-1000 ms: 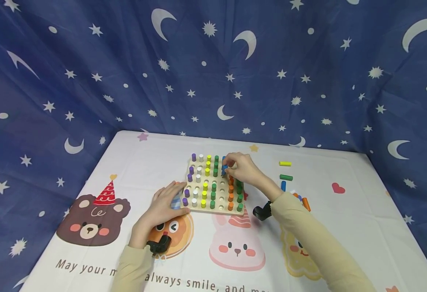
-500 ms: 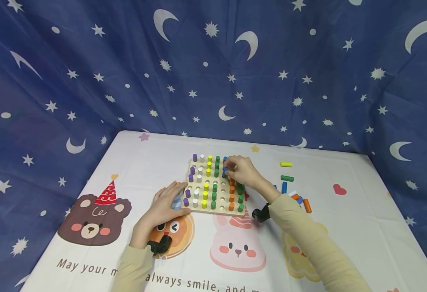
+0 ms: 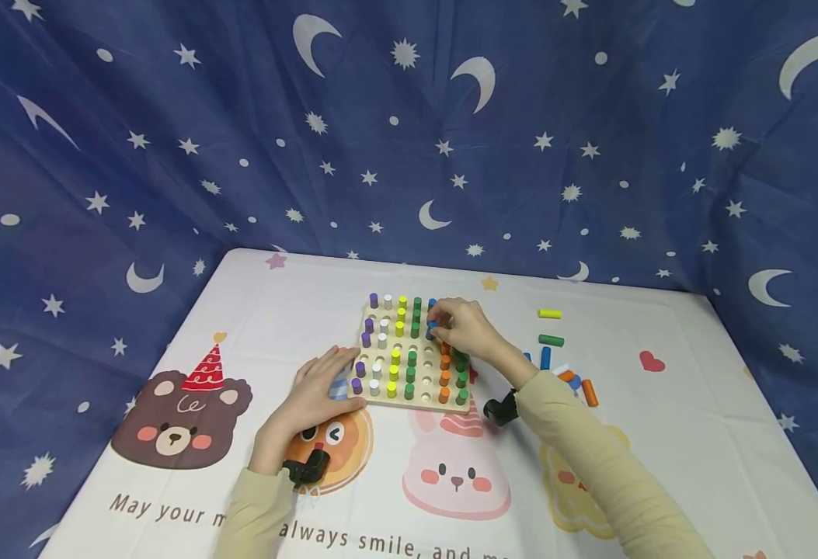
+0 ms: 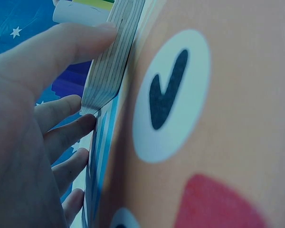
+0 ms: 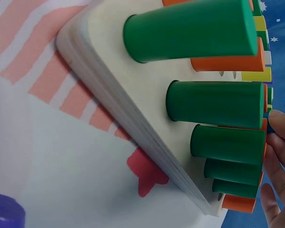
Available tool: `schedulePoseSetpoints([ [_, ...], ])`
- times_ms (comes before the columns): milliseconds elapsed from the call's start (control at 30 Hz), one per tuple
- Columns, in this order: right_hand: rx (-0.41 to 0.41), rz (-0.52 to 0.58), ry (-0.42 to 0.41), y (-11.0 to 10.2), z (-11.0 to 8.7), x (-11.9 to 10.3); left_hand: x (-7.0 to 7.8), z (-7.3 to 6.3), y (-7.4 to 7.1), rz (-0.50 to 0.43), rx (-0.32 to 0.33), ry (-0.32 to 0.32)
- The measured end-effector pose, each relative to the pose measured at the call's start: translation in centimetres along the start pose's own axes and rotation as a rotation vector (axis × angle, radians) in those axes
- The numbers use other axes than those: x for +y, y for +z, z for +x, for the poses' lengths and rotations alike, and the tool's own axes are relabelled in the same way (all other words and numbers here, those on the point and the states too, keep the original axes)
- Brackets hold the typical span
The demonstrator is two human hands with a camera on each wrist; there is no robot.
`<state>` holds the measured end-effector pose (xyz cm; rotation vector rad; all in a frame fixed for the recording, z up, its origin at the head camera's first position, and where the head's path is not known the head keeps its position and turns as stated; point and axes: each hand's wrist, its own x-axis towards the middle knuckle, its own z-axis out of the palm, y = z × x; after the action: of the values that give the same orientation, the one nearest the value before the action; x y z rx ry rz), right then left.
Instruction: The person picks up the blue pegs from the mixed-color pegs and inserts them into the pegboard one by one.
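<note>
A square wooden pegboard (image 3: pixel 419 403) lies on the cloth, with purple, white, yellow, green, blue and orange pegs standing in columns. My left hand (image 3: pixel 319 392) rests at its near left corner, thumb along the front edge and fingers by the left side. In the left wrist view the thumb (image 4: pixel 97 38) touches the layered wooden edge. Over the blue column, my right hand (image 3: pixel 466 326) pinches a blue peg (image 3: pixel 432 329) between thumb and fingertips. In the right wrist view a row of green pegs (image 5: pixel 216 102) hides most of that peg.
Right of the board lie loose pegs: a yellow peg (image 3: pixel 550 314), a green peg (image 3: pixel 551 341), a blue peg (image 3: pixel 545 358), an orange peg (image 3: pixel 590 393) and several others. The printed white tablecloth (image 3: pixel 716 450) meets a blue starry curtain (image 3: pixel 409 140) behind.
My right hand has shifted slightly down and toward me with the blue peg, staying over the blue column. The left hand stays at the board's corner.
</note>
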<state>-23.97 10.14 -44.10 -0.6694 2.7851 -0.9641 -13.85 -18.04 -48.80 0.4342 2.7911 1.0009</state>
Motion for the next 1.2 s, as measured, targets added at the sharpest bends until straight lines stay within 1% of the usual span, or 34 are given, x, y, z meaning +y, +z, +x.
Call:
schedulePoseSetpoints([
  [200, -0.006, 0.002, -0.017, 0.1, 0.0, 0.1, 0.1, -0.1, -0.2, 0.005, 0.010, 0.006],
  [333, -0.003, 0.007, -0.004, 0.2, 0.0, 0.2, 0.1, -0.1, -0.2, 0.003, 0.016, 0.006],
  [433, -0.007, 0.002, 0.006, 0.4, 0.0, 0.3, 0.0, -0.1, -0.1, 0.008, 0.014, 0.005],
  [600, -0.008, -0.027, -0.008, 0.6, 0.0, 0.5, 0.0, 0.0, -0.1, 0.008, 0.014, 0.008],
  [900, 0.008, -0.024, -0.010, 0.6, -0.2, 0.6, 0.1, 0.0, -0.1, 0.005, 0.007, -0.001],
  [1033, 0.016, -0.005, -0.013, 0.3, -0.4, 0.6, 0.1, 0.0, -0.1, 0.007, 0.007, -0.003],
  [1200, 0.027, 0.055, -0.018, -0.4, -0.8, 0.6, 0.1, -0.1, -0.1, 0.005, 0.005, -0.004],
])
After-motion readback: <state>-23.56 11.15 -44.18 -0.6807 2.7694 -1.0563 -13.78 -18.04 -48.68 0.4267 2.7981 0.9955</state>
